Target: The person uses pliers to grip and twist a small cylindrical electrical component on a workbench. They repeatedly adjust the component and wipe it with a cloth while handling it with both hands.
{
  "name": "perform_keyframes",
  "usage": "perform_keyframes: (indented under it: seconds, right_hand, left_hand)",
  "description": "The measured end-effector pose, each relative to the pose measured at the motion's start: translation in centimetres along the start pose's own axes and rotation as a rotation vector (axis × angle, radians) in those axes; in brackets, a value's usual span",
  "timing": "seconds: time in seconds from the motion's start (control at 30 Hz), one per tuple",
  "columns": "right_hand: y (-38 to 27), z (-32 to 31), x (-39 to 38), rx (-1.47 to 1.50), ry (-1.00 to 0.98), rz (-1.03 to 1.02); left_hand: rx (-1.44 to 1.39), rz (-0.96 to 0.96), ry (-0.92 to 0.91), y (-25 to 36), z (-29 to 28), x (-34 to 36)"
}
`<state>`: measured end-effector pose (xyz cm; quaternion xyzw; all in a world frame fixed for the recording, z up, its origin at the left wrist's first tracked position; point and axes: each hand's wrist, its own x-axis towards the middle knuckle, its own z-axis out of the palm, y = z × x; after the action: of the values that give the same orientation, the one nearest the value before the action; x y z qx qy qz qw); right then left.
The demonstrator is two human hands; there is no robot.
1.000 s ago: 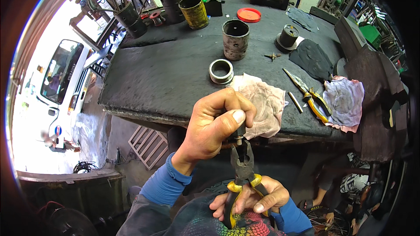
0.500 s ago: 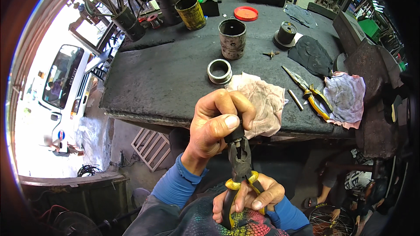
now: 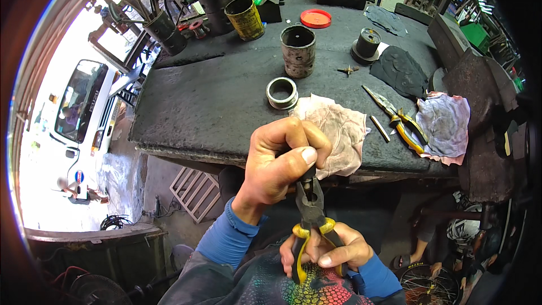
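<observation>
- Dark piece [image 3: 307, 174], one: a small part mostly hidden by the hand, held up before the near edge of the worktop [image 3: 197, 96], its lower end showing below the thumb.
- Left hand [image 3: 279, 161], palm inward: fingers curled tightly round the dark piece, thumb pressed along it.
- Combination pliers [image 3: 311, 214], yellow and black: nose upward, at the lower end of the dark piece, jaws slightly parted; whether they bite cannot be told.
- Right hand [image 3: 344, 245]: fingers wrapped loosely about the pliers' handles, which stand spread apart.
- Stage, by judgement: midway. Piece and pliers meet, neither laid down; no finished result shows, and what remains on the piece cannot be told.
- Beige cloth [image 3: 333, 130], crumpled, just beyond the left hand; metal ring [image 3: 282, 105] near its far corner; grimy cylinder [image 3: 298, 59] behind the ring.
- Long-nosed pliers [image 3: 395, 117], to the right, unheld, near a short rod [image 3: 380, 129] and a mauve cloth [image 3: 446, 124].
- Farther back: red lid [image 3: 315, 19], yellow tin [image 3: 245, 20].
- Writing: lettering and a round badge on the white vehicle [image 3: 79, 124] outside; pale lettering on the bicycle wheel [image 3: 429, 285] at lower right. Not transcribed.
</observation>
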<state>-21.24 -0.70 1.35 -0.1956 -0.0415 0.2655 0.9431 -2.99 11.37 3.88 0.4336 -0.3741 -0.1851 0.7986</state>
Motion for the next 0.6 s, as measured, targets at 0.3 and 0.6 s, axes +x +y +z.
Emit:
perform_keyframes:
  seconds: [0.3, 0.6]
  right_hand:
    - [0.5, -0.1, -0.3, -0.357, 0.120, -0.027]
    - [-0.1, -0.9, -0.7, -0.407, 0.115, 0.007]
  left_hand:
    - [0.103, -0.043, 0.052, 0.4, -0.4, 0.0]
    - [0.042, -0.007, 0.117, -0.4, -0.7, 0.3]
